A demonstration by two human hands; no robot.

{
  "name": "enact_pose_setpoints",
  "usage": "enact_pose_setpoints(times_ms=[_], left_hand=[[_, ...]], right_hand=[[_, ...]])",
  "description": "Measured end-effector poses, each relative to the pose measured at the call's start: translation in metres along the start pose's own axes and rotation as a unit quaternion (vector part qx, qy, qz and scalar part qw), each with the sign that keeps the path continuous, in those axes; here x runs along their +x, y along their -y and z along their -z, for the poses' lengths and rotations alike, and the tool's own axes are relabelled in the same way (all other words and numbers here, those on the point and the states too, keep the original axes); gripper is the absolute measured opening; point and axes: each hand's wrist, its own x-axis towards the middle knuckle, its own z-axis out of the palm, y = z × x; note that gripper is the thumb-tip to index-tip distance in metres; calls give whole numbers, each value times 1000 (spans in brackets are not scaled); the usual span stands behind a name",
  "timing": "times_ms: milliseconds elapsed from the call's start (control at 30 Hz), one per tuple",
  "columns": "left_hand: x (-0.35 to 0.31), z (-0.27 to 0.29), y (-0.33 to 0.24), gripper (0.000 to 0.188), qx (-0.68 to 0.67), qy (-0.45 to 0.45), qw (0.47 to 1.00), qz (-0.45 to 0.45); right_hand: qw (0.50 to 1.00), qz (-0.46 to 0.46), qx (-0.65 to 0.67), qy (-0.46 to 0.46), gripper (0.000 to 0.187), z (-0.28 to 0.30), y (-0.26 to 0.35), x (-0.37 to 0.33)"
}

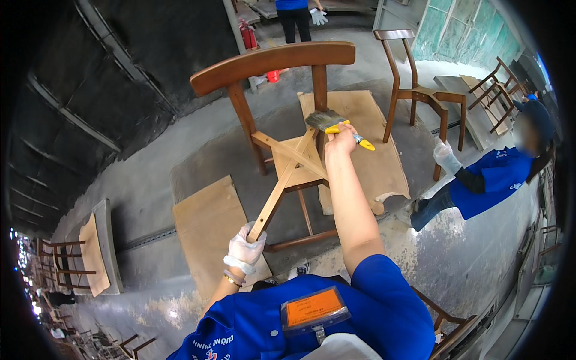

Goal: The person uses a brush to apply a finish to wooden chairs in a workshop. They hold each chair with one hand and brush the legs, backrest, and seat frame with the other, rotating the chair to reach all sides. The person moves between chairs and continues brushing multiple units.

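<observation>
In front of me stands a wooden chair frame [273,58] with a brown curved backrest and brown legs. Its X-shaped seat bars [282,171] are pale wood, with a few dark holes. My left hand [246,247], in a thin whitish glove, is closed around the near left end of one bar. My bare right hand [342,141] grips a wide flat paintbrush [327,121] with a yellow handle. The dark bristles point left and lie over the far end of a bar, beside the right back post. Whether they touch the wood I cannot tell.
Cardboard sheets [210,222] lie on the floor around the chair. Another brown chair [414,93] stands at the far right. Close by on the right is a co-worker in blue [486,180] with a gloved hand; another person [294,18] stands at the back near a red fire extinguisher [247,36].
</observation>
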Motion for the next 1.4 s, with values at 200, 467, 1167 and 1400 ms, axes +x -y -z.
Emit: enact_pose_setpoints(times_ms=[200, 467, 1167, 1400], left_hand=[[-20, 33, -47, 37, 63, 6, 997, 36], [-19, 80, -74, 41, 141, 19, 988, 57], [2, 103, -60, 40, 103, 42, 994, 16], [24, 111, -87, 45, 135, 54, 989, 33]], right_hand=[[981, 19, 54, 185, 23, -52, 16, -4], [817, 409, -102, 393, 21, -72, -7, -100], [-65, 414, -527, 739, 28, -87, -90, -122], [123, 616, -409, 662, 12, -104, -114, -109]])
